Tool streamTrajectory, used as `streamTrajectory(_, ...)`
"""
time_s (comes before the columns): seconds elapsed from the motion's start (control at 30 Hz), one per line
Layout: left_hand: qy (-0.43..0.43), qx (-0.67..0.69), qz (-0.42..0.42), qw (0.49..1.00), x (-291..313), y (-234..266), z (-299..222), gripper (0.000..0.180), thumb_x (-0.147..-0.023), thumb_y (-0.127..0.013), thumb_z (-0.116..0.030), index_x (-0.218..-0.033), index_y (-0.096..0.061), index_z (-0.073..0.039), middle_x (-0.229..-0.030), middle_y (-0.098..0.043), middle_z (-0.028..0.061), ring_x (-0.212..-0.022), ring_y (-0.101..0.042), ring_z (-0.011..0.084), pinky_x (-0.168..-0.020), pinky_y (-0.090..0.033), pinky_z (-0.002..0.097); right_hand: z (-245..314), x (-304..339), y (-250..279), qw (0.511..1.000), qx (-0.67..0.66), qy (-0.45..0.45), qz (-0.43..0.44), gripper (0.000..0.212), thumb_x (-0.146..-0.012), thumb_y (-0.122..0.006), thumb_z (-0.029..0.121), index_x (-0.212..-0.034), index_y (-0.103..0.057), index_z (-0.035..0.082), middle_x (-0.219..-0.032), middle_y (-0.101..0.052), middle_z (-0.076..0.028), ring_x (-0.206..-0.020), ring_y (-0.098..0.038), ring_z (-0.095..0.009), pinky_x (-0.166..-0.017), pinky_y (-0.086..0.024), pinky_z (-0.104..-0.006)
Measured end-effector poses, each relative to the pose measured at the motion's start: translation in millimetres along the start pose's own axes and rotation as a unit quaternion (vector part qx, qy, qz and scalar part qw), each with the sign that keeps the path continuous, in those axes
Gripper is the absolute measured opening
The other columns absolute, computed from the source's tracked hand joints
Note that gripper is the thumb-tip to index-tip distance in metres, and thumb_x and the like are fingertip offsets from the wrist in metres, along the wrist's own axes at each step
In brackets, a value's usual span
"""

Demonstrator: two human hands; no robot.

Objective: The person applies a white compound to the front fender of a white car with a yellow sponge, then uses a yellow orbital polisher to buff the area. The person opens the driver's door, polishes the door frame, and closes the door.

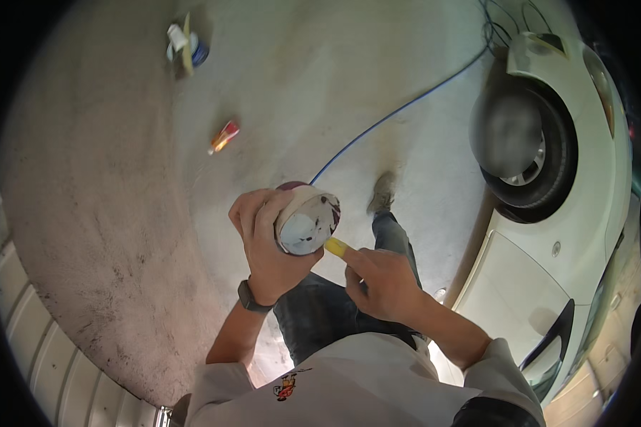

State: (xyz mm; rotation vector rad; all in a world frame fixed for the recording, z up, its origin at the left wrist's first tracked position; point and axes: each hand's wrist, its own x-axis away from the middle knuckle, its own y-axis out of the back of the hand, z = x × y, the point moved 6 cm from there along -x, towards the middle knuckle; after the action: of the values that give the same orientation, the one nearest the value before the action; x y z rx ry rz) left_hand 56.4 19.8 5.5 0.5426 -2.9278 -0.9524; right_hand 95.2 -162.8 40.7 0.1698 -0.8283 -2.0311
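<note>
Okay, holding a round tin (308,231) out ahead of the jeans (312,309), well above the floor (299,85), left hand (269,242) wrapped firmly around its side. Tilted, with pale, dark-spotted face toward camera. Pointing with right hand (384,281), fingers curled behind index, yellow bit (335,247) at tip beside near rim; cannot tell whether worn or pinched. Probably best to brace the tin, hold that angle, press lightly, and watch for snagging the blue hose (406,105) behind.
</note>
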Motion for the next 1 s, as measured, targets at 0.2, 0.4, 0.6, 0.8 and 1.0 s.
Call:
streamTrajectory(0.2, -0.136, 0.026, -0.068, 0.988, -86.8, -101.0, -217.4, 0.091, -0.058, -0.092, 0.0, -0.139, -0.052, -0.012, -0.137, -0.041, 0.0133, -0.13, -0.049, 0.0403, -0.102, -0.052, 0.0512, -39.5, 39.2, 213.9, 0.988, 0.093, -0.11, 0.056, 0.067, -0.08, -0.068, 0.011, -0.143, -0.048, -0.002, -0.057, -0.061, -0.01, -0.049, -0.062, -0.032, -0.048, -0.049, -0.0441)
streamTrajectory(0.4, -0.2, -0.005, -0.018, 0.98, -186.5, -160.5, -316.4, 0.088, -0.065, -0.089, -0.003, -0.142, -0.044, -0.008, -0.139, -0.039, 0.0176, -0.129, -0.046, 0.0387, -0.107, -0.045, 0.0532, -74.5, 37.4, 344.5, 0.988, 0.028, -0.154, 0.003, 0.061, -0.085, -0.069, 0.015, -0.14, -0.047, -0.001, -0.063, -0.065, -0.011, -0.052, -0.065, -0.033, -0.049, -0.051, -0.044)
streamTrajectory(0.6, -0.195, -0.006, -0.04, 0.98, -305.6, -188.1, -345.1, 0.092, -0.064, -0.091, -0.007, -0.142, -0.043, -0.009, -0.137, -0.038, 0.0176, -0.128, -0.045, 0.0364, -0.105, -0.046, 0.0507, -82.2, 19.7, 478.7, 0.971, -0.138, -0.07, -0.181, 0.032, -0.083, -0.076, 0.013, -0.111, -0.063, 0.007, -0.135, -0.059, -0.019, -0.052, -0.064, -0.018, -0.05, -0.052, -0.0316)
streamTrajectory(0.8, -0.265, 0.048, -0.04, 0.962, -495.7, -237.3, -373.6, 0.083, -0.068, -0.092, -0.007, -0.138, -0.049, -0.014, -0.138, -0.04, 0.0137, -0.128, -0.051, 0.04, -0.1, -0.052, 0.0494, -140.3, -122.5, 592.0, 0.993, -0.101, -0.035, -0.041, 0.034, -0.084, -0.07, 0.023, -0.103, -0.058, -0.002, -0.141, -0.043, -0.041, -0.073, -0.067, -0.047, -0.067, -0.056, -0.051)
streamTrajectory(1.0, -0.344, -0.002, -0.036, 0.938, -688.2, -243.0, -425.9, 0.07, -0.083, -0.088, -0.035, -0.138, -0.051, -0.012, -0.137, -0.044, 0.0152, -0.124, -0.053, 0.0396, -0.096, -0.052, 0.0489, -177.8, -240.7, 723.8, 0.999, -0.039, -0.016, -0.028, 0.061, -0.085, -0.07, 0.031, -0.129, -0.044, -0.003, -0.14, -0.045, -0.036, -0.063, -0.063, -0.044, -0.061, -0.053, -0.0506)
